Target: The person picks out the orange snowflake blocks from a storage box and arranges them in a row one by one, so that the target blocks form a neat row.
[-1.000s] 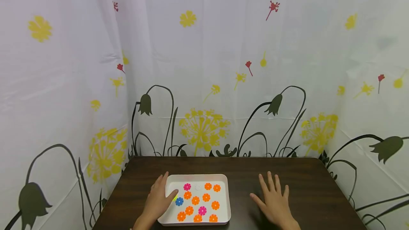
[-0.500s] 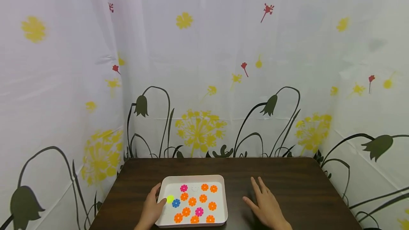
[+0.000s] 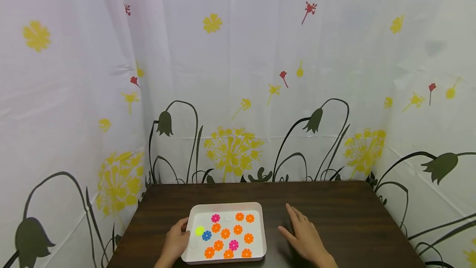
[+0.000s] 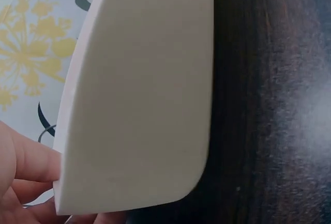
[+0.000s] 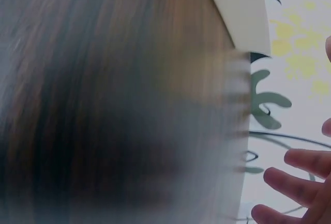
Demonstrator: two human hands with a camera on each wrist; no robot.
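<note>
A shallow white tray [image 3: 223, 261] stands on the dark wooden table, with flower-shaped pieces inside. Most pieces are orange, such as the orange piece [image 3: 225, 233]; there is also a blue piece [image 3: 206, 235], a yellow-green piece [image 3: 200, 230] and a pink piece [image 3: 233, 245]. My left hand [image 3: 175, 241] grips the tray's left side, thumb at the rim and fingers on the outside. In the left wrist view, its fingers [image 4: 36, 164] meet the tray near a corner of the pale wall. To the right of the tray, my right hand [image 3: 305, 238] hovers with fingers extended, holding nothing.
The dark table [image 3: 346, 214] extends around the tray and its far edge meets a white curtain [image 3: 238, 73] printed with flowers. More curtain hangs on both sides. In the right wrist view, a tray corner [image 5: 245, 17] shows at the top.
My left hand has come down from above the tray's left edge and now grips that side. The right hand has shifted left toward the tray and turned, its fingers drawn closer together.
</note>
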